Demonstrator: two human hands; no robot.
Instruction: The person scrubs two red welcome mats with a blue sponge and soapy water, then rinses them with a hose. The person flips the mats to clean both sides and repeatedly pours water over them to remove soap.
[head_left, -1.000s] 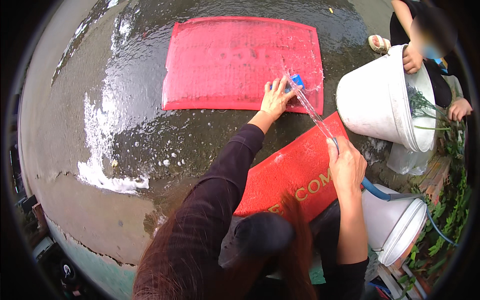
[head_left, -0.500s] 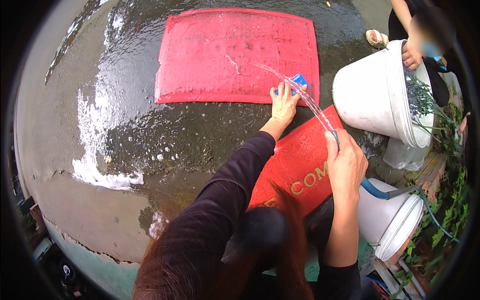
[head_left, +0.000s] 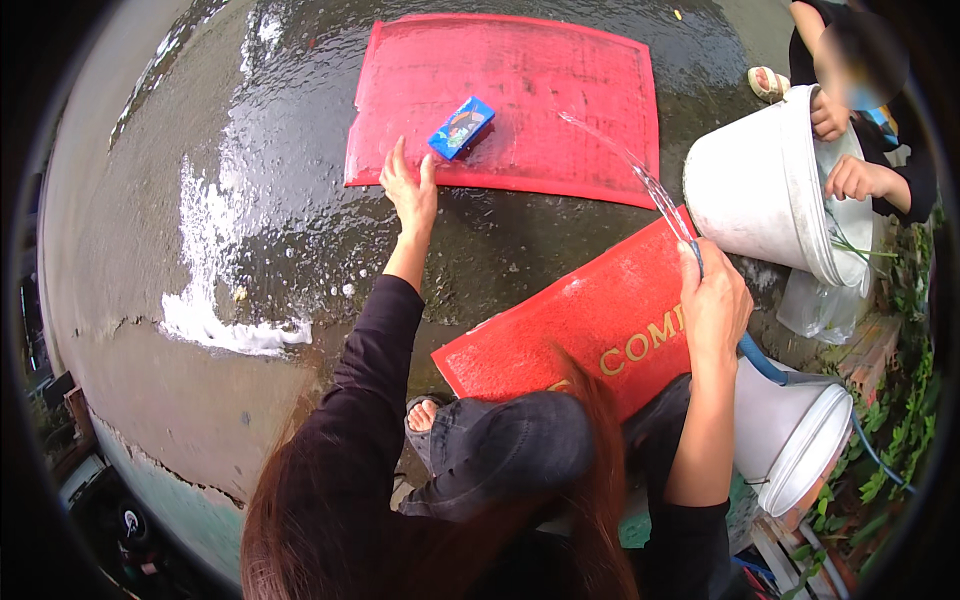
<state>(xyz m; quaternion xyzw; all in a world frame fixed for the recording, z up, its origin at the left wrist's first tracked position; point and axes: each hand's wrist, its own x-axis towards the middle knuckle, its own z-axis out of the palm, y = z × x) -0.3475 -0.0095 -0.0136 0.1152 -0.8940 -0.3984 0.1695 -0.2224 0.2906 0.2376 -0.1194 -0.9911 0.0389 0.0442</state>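
Observation:
My left hand is open, fingers spread, at the near left edge of a wet red mat. Just beyond its fingertips, a blue rectangular block with a picture on top rests on the mat, apart from the hand; its underside is hidden. My right hand is closed round the end of a blue hose. A stream of water arcs from the hose toward the mat. Between me and that mat lies a second red mat with gold lettering, partly hidden by my knee and hair.
At right, a co-worker's hands are at the mouth of a tipped white bucket with green stems in it. Nearer stands another pale bucket, tilted, beside plants. White foam lies on the wet concrete at left.
My left hand has let go of the blue block and moved left; the block now lies farther left on the mat. A second co-worker's hand has come to the bucket. The hose still runs.

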